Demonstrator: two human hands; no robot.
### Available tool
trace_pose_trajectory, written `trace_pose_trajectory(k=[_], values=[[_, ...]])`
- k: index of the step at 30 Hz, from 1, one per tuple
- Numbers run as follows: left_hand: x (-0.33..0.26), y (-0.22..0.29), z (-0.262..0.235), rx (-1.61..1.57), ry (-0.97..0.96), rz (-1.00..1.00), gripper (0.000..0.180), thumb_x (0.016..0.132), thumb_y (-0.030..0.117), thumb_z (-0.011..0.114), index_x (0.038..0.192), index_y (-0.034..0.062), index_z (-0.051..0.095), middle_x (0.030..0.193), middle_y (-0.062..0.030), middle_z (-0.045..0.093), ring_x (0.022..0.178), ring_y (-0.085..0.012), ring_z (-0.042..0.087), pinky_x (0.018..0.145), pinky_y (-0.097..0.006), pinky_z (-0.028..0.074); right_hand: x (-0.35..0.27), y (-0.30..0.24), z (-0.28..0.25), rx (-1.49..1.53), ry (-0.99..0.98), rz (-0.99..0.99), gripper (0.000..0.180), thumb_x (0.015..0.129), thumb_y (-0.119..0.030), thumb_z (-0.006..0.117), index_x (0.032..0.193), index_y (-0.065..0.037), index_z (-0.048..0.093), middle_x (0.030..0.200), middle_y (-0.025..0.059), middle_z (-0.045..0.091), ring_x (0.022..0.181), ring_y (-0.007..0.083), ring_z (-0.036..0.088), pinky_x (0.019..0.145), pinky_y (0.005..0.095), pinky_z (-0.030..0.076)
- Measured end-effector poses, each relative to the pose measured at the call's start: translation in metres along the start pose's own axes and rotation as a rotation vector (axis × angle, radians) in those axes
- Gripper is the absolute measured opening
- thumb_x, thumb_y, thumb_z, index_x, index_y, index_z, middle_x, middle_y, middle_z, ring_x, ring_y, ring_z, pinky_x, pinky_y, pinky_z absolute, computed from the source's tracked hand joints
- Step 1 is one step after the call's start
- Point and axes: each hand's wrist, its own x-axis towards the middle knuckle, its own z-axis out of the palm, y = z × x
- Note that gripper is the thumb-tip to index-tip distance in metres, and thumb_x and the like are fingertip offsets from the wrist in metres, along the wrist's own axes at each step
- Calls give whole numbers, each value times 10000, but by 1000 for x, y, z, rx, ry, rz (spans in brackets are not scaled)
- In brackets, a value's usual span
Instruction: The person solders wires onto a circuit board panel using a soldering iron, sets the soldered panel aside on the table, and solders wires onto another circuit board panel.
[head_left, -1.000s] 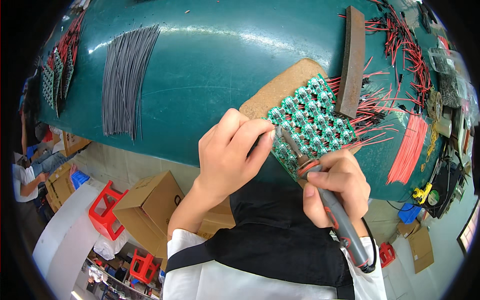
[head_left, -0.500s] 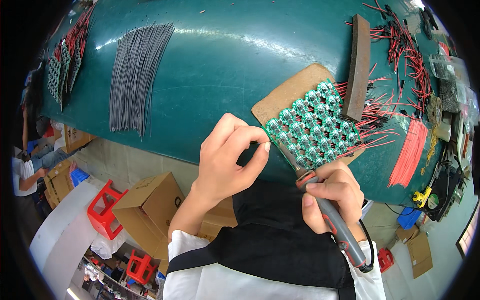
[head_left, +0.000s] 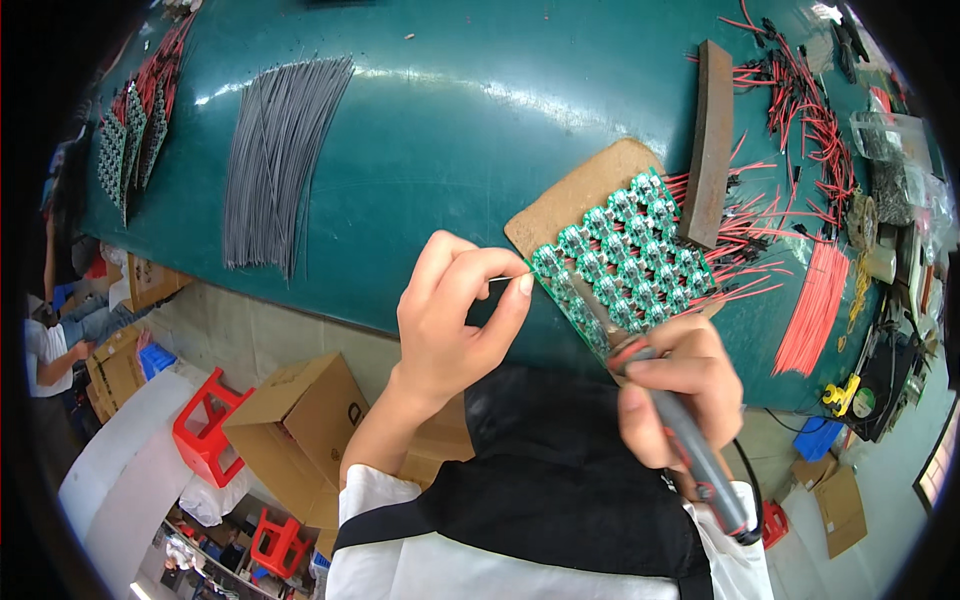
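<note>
— See the left hand (head_left: 450, 320)? A second ago it lay flat over the near end of the green circuit-board panel (head_left: 625, 260), pressing it down. It has since lifted off and drawn back toward the surface's near edge.

— And it isn't empty. The thumb and forefinger fingers (head_left: 522, 285) are pinched nearly shut on a thin grey wire (head_left: 508, 279), its tip pointing at the left corner of the panel.

— Right, almost touching that corner, though I can't tell whether it actually meets the board yet.

— What about the right hand (head_left: 675, 385)?

— Hardly moved. Fist closed round the handle of the soldering iron (head_left: 655, 385), with the tip resting low on the panel's near edge, just as before. The cord runs off behind the wrist.

— So I'd judge one joint is finished and a fresh wire is being brought up to the iron for the next one.

— That's how I read it too. The panel itself sits where it was, on the brown backing board (head_left: 575, 195) on the teal surface (head_left: 450, 130), with the red leads (head_left: 745, 250) already fanned out of its far side under the dark brown bar (head_left: 708, 140).

— And the supply?

— The sheaf of grey wires (head_left: 275, 160) lies well apart to the left, and a bundle of red wires (head_left: 815, 305) to the right of the panel.

— The hold-down is gone now, so only the bar keeps the panel steady.
</note>
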Motion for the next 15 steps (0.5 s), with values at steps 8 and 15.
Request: trace_pose_trajectory(k=[8, 15], values=[[1, -1, 0, -11, 17, 35, 164, 773, -4, 736, 901, 62, 658, 842, -27, 622, 651, -122, 528, 501, -249, 429, 3, 11, -9, 33, -5, 90, 190, 686, -5, 705, 861, 2, 633, 698, 102, 567, 615, 210, 542, 554, 306, 409], [-3, 0, -2, -23, 39, -12, 142, 766, -5, 739, 864, 63, 662, 812, -32, 616, 620, -122, 528, 499, -255, 434, -3, 16, -26, 158, 62, 70, 214, 751, -21, 693, 947, -9, 608, 810, 122, 594, 708, 219, 580, 634, 311, 476]])
